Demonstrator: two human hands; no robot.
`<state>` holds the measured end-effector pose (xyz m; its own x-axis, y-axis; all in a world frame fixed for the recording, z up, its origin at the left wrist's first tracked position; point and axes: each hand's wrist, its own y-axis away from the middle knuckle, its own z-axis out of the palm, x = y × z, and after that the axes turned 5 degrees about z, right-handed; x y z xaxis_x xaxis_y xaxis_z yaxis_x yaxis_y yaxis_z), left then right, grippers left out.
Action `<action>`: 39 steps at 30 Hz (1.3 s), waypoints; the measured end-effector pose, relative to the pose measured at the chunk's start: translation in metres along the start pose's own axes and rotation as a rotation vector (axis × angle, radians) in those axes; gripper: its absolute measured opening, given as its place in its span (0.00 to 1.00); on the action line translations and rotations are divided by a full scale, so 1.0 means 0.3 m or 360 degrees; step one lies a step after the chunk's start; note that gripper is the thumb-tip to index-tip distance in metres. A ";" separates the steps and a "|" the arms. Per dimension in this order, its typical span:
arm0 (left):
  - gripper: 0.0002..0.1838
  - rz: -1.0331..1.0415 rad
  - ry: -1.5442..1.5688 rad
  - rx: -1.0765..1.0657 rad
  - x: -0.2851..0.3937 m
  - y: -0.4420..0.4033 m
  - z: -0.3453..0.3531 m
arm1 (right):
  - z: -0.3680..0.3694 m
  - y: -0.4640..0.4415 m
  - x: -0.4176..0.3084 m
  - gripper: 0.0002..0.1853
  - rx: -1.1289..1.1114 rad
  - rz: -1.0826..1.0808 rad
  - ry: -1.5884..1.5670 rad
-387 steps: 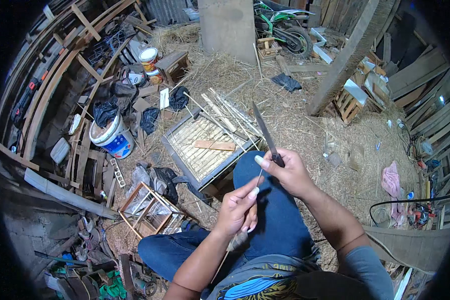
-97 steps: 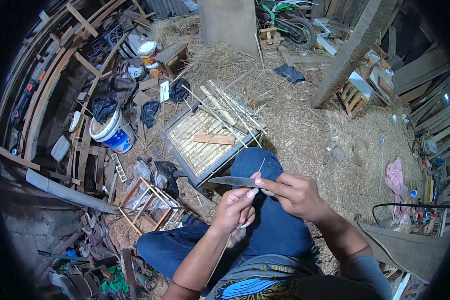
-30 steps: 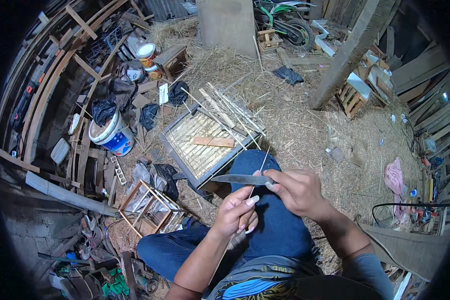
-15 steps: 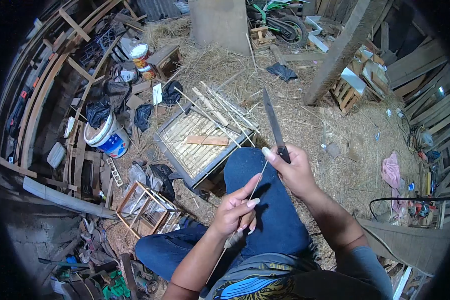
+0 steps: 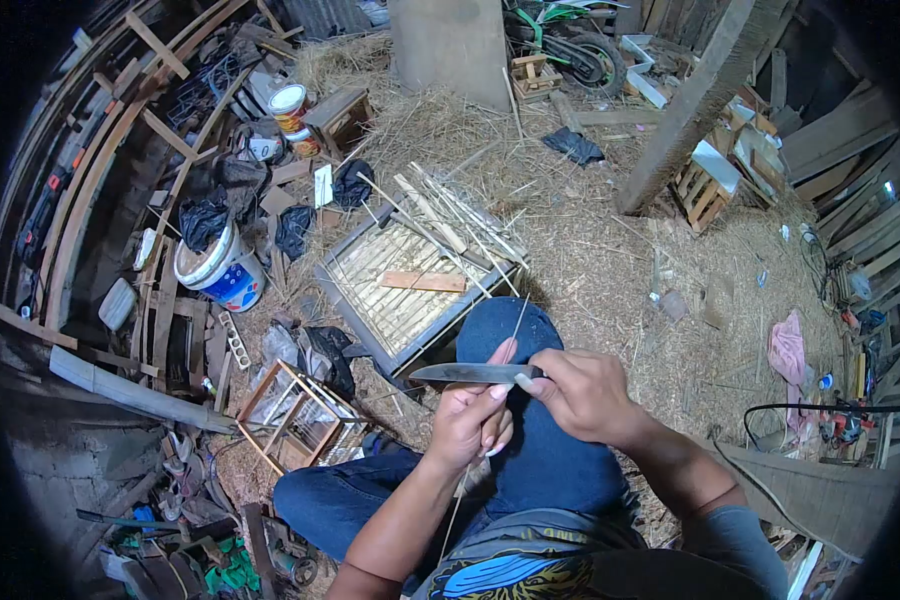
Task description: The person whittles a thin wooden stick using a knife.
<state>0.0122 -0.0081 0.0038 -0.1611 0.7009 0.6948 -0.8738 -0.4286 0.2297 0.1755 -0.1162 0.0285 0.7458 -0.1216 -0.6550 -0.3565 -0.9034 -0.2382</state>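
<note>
My right hand (image 5: 585, 392) is closed round the dark handle of a knife (image 5: 467, 373). The blade points left and lies across a thin bamboo strip (image 5: 521, 322), close to my left fingers. Pinched in my left hand (image 5: 470, 424), the strip runs up over my raised knee (image 5: 508, 318) and down past my wrist towards my lap. Some of my left fingers are hidden behind the blade.
Ahead stands a low slatted table (image 5: 370, 290) with a short board (image 5: 422, 282) and several sticks on it. A wooden-framed cage (image 5: 300, 415) sits at my left. Beyond are a white bucket (image 5: 220, 265), a post (image 5: 685, 110) and a straw-strewn floor (image 5: 590, 265).
The knife has swung from pointing up and away to lying level across the strip. My right hand has turned and come down towards my left hand, which still holds the strip.
</note>
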 end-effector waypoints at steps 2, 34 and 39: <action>0.29 -0.0019 0.0055 -0.0026 0.002 0.001 -0.004 | 0.005 0.001 0.009 0.08 0.0023 -0.0109 0.0087; 0.30 0.0125 -0.0086 -0.0006 0.005 0.029 0.008 | -0.012 0.005 -0.007 0.12 -0.0161 -0.0057 0.0060; 0.28 0.0133 -0.0143 0.0082 -0.017 0.019 -0.012 | 0.008 -0.003 0.046 0.12 -0.0087 -0.0009 0.0180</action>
<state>0.0065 -0.0121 -0.0009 -0.1885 0.6089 0.7705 -0.8341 -0.5135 0.2017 0.1847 -0.1160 0.0178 0.8075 -0.1591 -0.5680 -0.3232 -0.9249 -0.2004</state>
